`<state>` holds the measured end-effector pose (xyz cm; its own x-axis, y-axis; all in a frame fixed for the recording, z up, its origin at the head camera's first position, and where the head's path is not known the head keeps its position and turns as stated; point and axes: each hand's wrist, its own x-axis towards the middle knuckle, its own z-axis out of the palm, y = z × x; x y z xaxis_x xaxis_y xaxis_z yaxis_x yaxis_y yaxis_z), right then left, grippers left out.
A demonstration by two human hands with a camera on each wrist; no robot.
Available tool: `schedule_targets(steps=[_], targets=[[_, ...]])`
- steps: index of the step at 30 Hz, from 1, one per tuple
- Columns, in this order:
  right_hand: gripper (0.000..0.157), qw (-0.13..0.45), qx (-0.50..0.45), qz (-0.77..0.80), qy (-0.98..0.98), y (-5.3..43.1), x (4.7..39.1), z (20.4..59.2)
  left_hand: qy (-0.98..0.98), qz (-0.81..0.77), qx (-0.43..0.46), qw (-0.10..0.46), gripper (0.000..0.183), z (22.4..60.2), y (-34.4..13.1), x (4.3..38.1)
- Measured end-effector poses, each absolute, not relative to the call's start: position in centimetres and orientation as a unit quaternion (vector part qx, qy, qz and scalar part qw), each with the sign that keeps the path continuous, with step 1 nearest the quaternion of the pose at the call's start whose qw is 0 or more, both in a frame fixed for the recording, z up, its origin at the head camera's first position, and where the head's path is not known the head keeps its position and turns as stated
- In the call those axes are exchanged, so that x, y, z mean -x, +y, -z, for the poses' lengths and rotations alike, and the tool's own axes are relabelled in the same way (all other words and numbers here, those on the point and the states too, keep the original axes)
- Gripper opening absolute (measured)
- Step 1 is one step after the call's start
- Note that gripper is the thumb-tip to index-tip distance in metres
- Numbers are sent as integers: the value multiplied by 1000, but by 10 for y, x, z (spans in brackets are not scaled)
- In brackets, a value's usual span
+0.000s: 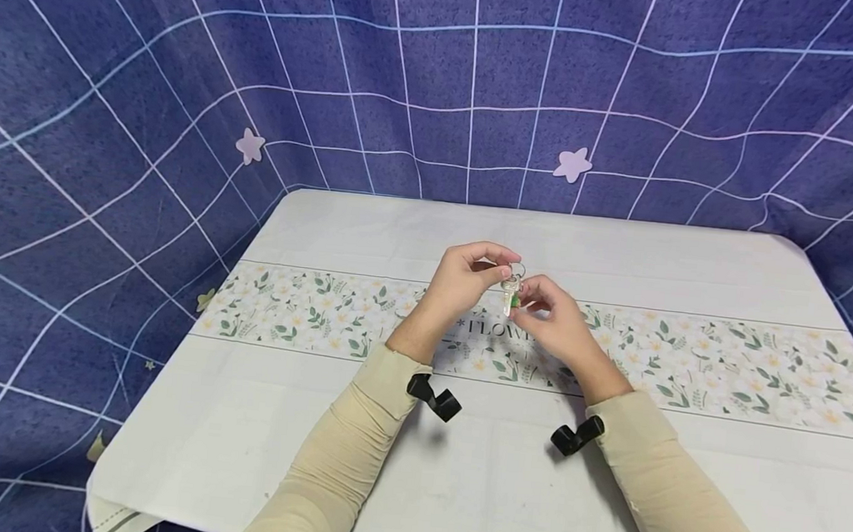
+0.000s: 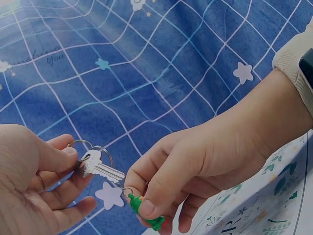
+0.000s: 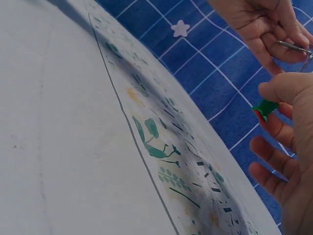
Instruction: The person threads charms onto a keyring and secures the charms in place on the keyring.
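Above the middle of the table, my left hand (image 1: pixel 468 276) pinches a metal key ring (image 2: pixel 105 152) between thumb and fingertips. From the ring hangs a silver key (image 2: pixel 101 166), its blade pointing toward the right hand in the left wrist view. My right hand (image 1: pixel 554 316) pinches a small green charm (image 2: pixel 142 208) with a bit of red at its end. A small metal link at the charm's top lies close to the key's tip. In the right wrist view the charm (image 3: pixel 266 108) shows between thumb and fingers, while the key (image 3: pixel 293 46) is partly cut off by the frame edge.
Beneath the hands is a table with a white cover (image 1: pixel 324 225) and a floral printed band (image 1: pixel 303 310) across it. A blue curtain (image 1: pixel 426 74) with a pale grid and stars hangs behind and at the left. Black wrist mounts (image 1: pixel 434 398) sit at both sleeve cuffs.
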<state>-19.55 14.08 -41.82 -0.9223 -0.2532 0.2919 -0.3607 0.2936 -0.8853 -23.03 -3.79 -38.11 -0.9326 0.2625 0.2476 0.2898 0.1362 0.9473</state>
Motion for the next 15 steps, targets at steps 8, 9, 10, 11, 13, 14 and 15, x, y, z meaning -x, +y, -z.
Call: schedule_targets(steps=[8,9,10,11,13,14,15], targets=[[17,57,-190,-568,-799,145,196,418,-752,635,178,0,16,380,-40,231],[16,61,-191,-568,-798,146,197,418,-751,636,176,-1,16,380,-40,231],[16,62,-191,-569,-797,147,197,418,-750,638,175,-2,16,380,-41,231],[15,64,-191,-570,-796,148,197,418,-750,638,173,-2,16,380,-41,231],[15,69,-189,-571,-796,151,198,417,-750,639,171,-2,16,380,-42,231],[14,71,-186,-571,-797,152,198,416,-750,639,170,-1,16,380,-42,231],[14,72,-183,-570,-797,154,199,415,-750,640,169,-1,17,380,-42,232]])
